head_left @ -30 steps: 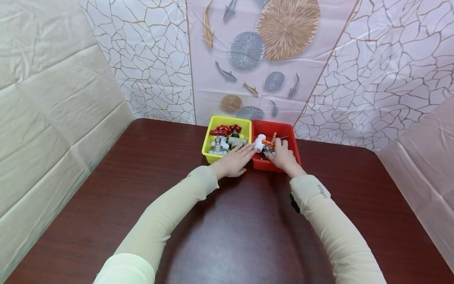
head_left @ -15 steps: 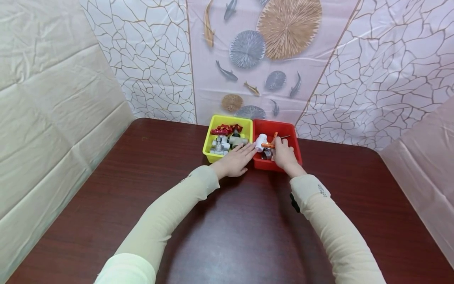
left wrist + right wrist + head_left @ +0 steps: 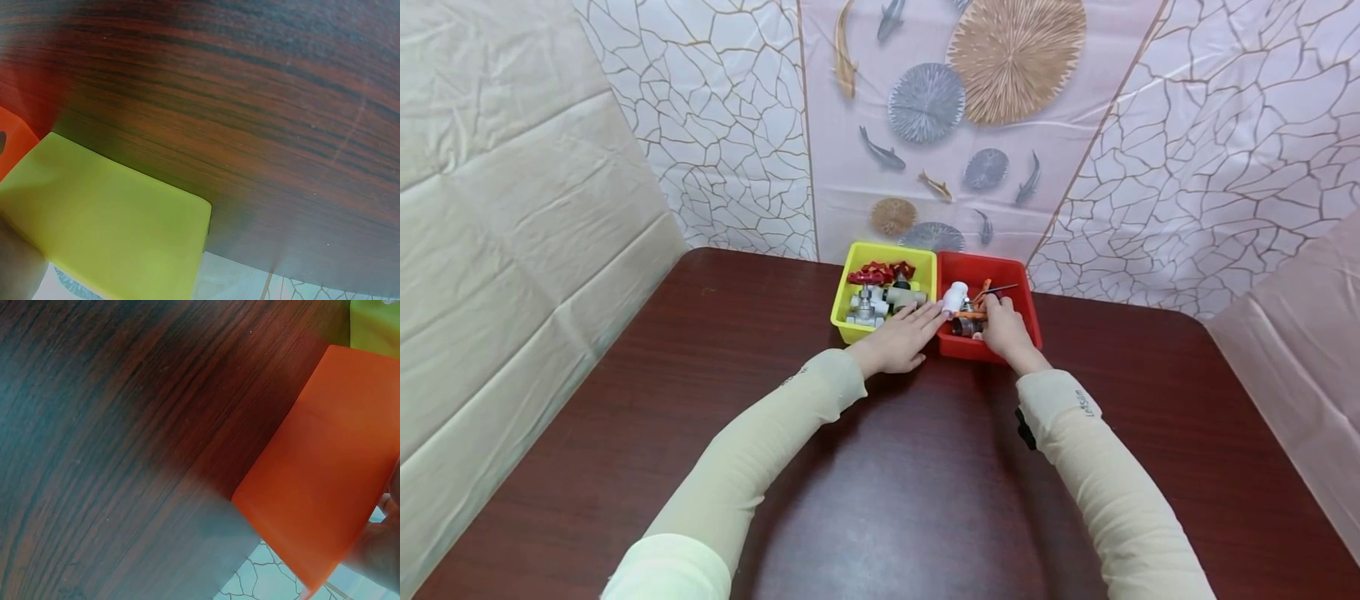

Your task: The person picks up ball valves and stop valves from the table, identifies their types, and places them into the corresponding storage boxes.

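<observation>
In the head view my left hand (image 3: 897,340) lies with straight fingers across the near edges of the yellow bin (image 3: 841,321) and the red bin (image 3: 1033,327). Its fingertips are close to a white plastic pipe fitting (image 3: 955,297). My right hand (image 3: 1007,333) reaches into the red bin, fingers bent down among the parts. By it are an orange handle (image 3: 972,316), a dark metal fitting (image 3: 964,326) and a thin rod (image 3: 1003,288). Whether its fingertips grip any of these is hidden. Both wrist views show mainly bin walls and table.
Inside the yellow bin are red-handwheel valves (image 3: 870,273), a silver valve body (image 3: 866,310) and a grey fitting (image 3: 904,297). Both bins stand side by side at the back of the dark wooden table (image 3: 880,492), before a patterned curtain (image 3: 730,125).
The right hand's fingers have shifted among the parts in the red bin. The orange handle and dark fitting there have moved slightly. The left hand keeps its place on the bins.
</observation>
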Demonstrator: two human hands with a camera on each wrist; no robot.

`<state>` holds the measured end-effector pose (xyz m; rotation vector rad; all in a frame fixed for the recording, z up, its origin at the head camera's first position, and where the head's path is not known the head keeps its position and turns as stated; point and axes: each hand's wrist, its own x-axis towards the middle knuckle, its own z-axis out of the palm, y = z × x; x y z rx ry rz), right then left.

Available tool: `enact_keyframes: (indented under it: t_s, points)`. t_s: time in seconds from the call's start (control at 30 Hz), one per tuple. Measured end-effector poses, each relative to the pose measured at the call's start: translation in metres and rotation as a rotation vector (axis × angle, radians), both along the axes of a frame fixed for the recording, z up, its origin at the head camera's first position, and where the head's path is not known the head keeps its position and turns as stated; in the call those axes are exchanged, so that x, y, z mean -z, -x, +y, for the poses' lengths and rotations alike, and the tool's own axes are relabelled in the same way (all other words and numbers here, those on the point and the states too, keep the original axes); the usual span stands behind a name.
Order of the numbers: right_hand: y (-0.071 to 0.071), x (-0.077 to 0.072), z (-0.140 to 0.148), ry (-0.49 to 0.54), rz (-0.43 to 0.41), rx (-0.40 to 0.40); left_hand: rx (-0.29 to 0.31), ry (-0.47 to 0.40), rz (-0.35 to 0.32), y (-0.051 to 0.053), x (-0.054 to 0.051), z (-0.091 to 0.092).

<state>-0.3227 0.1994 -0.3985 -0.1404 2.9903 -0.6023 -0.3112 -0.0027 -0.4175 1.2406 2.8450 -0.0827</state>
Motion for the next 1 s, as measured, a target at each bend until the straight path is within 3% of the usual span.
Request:
enact_keyframes:
  t_s: [0.67, 1.0]
  points:
    - [-0.0048, -0.0043, 0.0027, -0.029, 0.089, -0.037, -0.008, 0.032, -0.002, -0.0012, -0.0023, 0.0006]
    - [-0.0081, -0.0086, 0.0069, -0.046, 0.103, -0.058, -0.006, 0.005, -0.049, -0.0014, -0.0065, 0.0002]
